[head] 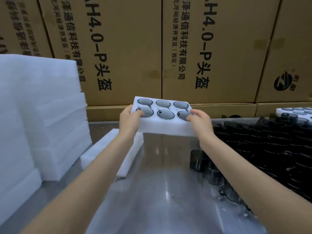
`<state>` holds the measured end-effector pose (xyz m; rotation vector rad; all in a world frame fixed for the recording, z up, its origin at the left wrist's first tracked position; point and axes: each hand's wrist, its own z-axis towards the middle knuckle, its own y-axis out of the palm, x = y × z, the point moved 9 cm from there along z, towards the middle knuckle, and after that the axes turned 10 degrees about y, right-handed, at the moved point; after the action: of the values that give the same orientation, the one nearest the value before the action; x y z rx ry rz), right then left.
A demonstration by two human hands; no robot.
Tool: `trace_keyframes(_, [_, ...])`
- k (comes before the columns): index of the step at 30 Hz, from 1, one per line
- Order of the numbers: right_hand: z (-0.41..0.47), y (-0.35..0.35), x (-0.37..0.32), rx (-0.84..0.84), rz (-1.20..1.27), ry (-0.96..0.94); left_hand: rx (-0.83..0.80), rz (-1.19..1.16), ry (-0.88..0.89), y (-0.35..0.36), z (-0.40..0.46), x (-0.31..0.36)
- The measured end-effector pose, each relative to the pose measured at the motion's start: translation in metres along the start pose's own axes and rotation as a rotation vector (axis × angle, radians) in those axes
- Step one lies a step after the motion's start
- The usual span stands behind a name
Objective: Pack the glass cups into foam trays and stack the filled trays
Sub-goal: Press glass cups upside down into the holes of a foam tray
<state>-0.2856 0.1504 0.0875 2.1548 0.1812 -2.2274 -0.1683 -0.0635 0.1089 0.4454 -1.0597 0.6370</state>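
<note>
Both hands, left [129,118] and right [199,119], grip the tray [162,125] by its ends. Soft foam probably flexes; the cups [165,114] are fragile, so support underneath

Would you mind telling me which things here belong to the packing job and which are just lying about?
Job:
filled foam tray, gripped by left hand and right hand
loose dark glass cups
empty foam stack
filled tray stack

Lying about:
cardboard boxes
</note>
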Motion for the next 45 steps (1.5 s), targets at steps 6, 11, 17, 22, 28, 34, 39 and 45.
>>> trace_keyframes(6, [0.067, 0.016, 0.029, 0.111, -0.203, 0.106, -0.028, 0.011, -0.091, 0.041, 0.053, -0.065])
trace_keyframes(11, [0.102, 0.035, 0.056, 0.124, -0.627, 0.218, -0.026, 0.073, -0.257, 0.060, 0.066, -0.142])
trace_keyframes(17, [0.112, 0.068, 0.093, -0.146, -0.848, 0.262, -0.013, 0.205, -0.198, 0.058, 0.072, -0.189])
trace_keyframes(22, [0.130, 0.075, 0.094, -0.207, -0.906, 0.233, 0.226, 0.260, -0.007, 0.048, 0.062, -0.176])
trace_keyframes(28, [0.147, 0.118, 0.095, -0.102, -0.930, 0.093, 0.308, 0.456, 0.020, 0.057, 0.050, -0.171])
trace_keyframes(34, [0.176, 0.163, 0.099, -0.194, -1.130, 0.069, 0.292, 0.323, -0.023, 0.058, 0.057, -0.183])
trace_keyframes(39, [0.186, 0.170, 0.092, -0.220, -0.984, -0.040, 0.326, 0.219, -0.047, 0.059, 0.063, -0.185])
trace_keyframes(45, [0.168, 0.194, 0.064, 0.159, -1.227, -0.351, 0.358, 0.179, -0.069, 0.056, 0.066, -0.189])
